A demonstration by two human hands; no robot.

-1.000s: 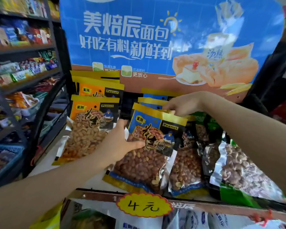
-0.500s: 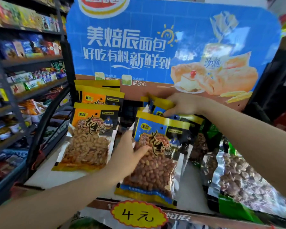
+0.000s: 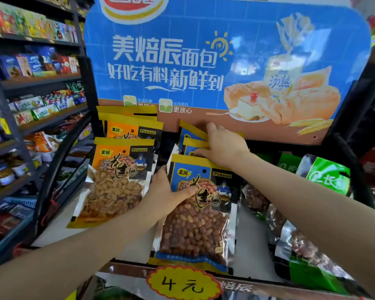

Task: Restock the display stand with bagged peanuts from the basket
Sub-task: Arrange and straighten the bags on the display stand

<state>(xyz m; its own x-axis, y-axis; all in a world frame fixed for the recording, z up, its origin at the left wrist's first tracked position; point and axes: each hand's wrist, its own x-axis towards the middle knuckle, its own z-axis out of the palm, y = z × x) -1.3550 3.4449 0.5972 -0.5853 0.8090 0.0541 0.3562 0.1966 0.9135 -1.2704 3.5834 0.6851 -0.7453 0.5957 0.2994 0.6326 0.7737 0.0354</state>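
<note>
A blue-and-yellow peanut bag [image 3: 195, 215] stands at the front of the display stand's shelf [image 3: 249, 241]. My left hand [image 3: 167, 195] grips its upper left edge, thumb across the front. Behind it stand more blue-labelled bags [image 3: 189, 139], tilted back. My right hand [image 3: 221, 146] presses flat on their tops with straight fingers. To the left is a row of orange-labelled peanut bags [image 3: 117, 180]. The basket is not in view.
Green-labelled nut bags [image 3: 325, 176] fill the shelf's right side. A blue bread poster [image 3: 204, 61] backs the stand. A yellow price tag [image 3: 182, 284] hangs on the front rail. Snack shelves [image 3: 35, 83] line the left, close to the stand's black frame [image 3: 59, 165].
My right hand has pushed the rear blue bags back towards the poster and flattened on them. My left hand has stood the front bag more upright and slid it back on the shelf.
</note>
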